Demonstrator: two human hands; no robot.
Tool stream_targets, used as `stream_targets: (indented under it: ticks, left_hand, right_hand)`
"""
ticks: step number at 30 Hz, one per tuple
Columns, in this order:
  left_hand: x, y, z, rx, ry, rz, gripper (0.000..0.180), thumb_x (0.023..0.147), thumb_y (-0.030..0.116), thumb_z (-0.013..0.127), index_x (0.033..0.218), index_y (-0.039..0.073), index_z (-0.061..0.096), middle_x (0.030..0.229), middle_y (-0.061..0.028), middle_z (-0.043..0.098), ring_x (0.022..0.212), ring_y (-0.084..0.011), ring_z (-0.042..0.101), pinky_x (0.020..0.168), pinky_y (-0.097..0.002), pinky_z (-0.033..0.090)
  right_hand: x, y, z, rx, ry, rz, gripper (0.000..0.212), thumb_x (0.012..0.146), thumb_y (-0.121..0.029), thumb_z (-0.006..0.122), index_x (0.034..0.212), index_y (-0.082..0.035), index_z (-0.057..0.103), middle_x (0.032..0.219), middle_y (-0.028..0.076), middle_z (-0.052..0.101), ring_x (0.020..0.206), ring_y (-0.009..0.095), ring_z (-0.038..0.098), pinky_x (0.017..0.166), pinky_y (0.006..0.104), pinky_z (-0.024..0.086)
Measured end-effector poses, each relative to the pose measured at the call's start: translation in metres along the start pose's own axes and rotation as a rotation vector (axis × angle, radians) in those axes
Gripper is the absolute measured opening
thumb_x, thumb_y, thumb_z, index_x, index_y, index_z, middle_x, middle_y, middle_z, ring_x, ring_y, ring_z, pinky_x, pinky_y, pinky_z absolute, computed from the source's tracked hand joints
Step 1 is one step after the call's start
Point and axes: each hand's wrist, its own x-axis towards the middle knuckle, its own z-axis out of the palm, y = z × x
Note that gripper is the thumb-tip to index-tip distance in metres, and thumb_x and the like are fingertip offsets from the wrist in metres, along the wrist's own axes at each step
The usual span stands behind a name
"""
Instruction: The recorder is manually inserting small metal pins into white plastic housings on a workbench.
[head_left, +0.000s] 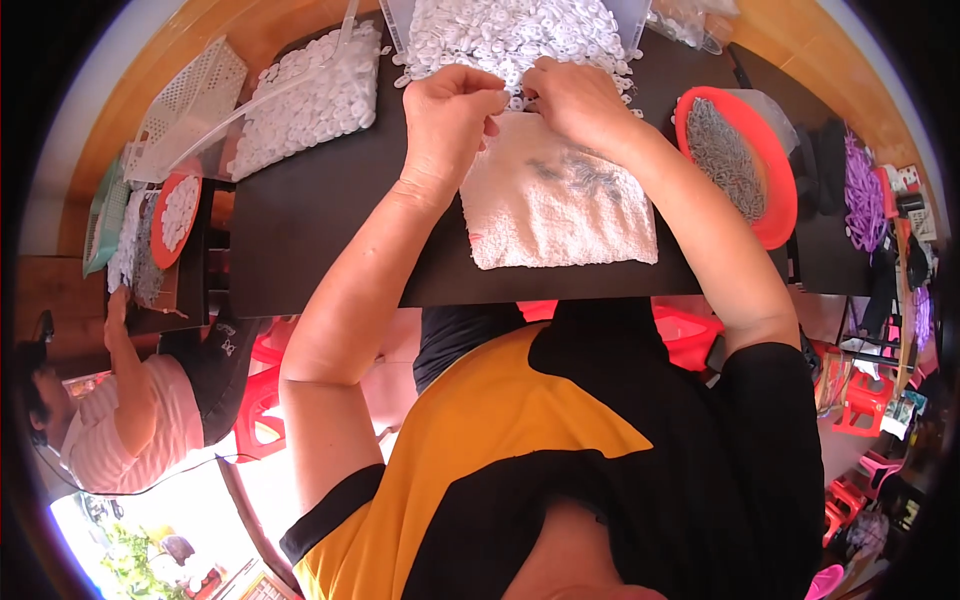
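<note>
My left hand [450, 105] is at the front edge of a heap of small white oval plastic pieces [510, 30], its thumb and forefinger pinched together. Whatever lies between those fingertips is too small to make out. Close beside it on the right, my right hand [580, 100] is closed, fingertips bent down at the same edge of the heap; what they grip is hidden. Below both hands a folded whitish towel [550, 225] lies on the dark table [330, 250]. Small thin grey pieces [590, 175] are scattered on the towel's upper right part.
A red basin [780, 200] of small grey metal pieces [725, 155] stands at the right. A clear bag [310, 100] of white pieces lies at the left, near a white perforated basket [190, 100]. Another person [130, 420] works at the far left by a red tray [160, 240].
</note>
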Motion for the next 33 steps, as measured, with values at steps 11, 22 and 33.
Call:
stream_targets:
  ticks: [11,22,33]
  left_hand:
    - [0.002,-0.018,0.001,0.183,0.031,0.093,0.011,0.082,0.008,0.069,0.090,0.000,0.070,0.071,-0.0003,0.062,0.057,-0.0070,0.053,0.049,-0.0217,0.040]
    - [-0.001,-0.008,0.004,-0.179,-0.297,-0.169,0.012,0.089,0.011,0.065,0.090,-0.001,0.067,0.071,-0.0034,0.063,0.055,-0.0089,0.055,0.046,-0.0213,0.038]
    - [-0.010,-0.028,0.005,0.839,-0.302,0.564,0.005,0.084,0.008,0.064,0.087,0.005,0.061,0.086,-0.0130,0.062,0.076,-0.0356,0.062,0.068,-0.0403,0.050]
  right_hand:
    - [0.010,0.000,-0.022,0.189,-0.131,0.048,0.011,0.075,-0.009,0.062,0.083,-0.004,0.065,0.082,0.015,0.068,0.081,0.033,0.065,0.069,0.0437,0.049]
    - [-0.034,-0.021,-0.041,0.610,0.235,0.071,0.011,0.075,-0.013,0.065,0.082,-0.004,0.064,0.076,0.013,0.066,0.075,0.029,0.065,0.069,0.0400,0.049]
    - [-0.120,-0.080,-0.158,1.153,-0.518,-0.936,0.034,0.082,-0.021,0.059,0.104,0.005,0.057,0.098,0.015,0.058,0.070,0.026,0.058,0.064,0.0385,0.049]
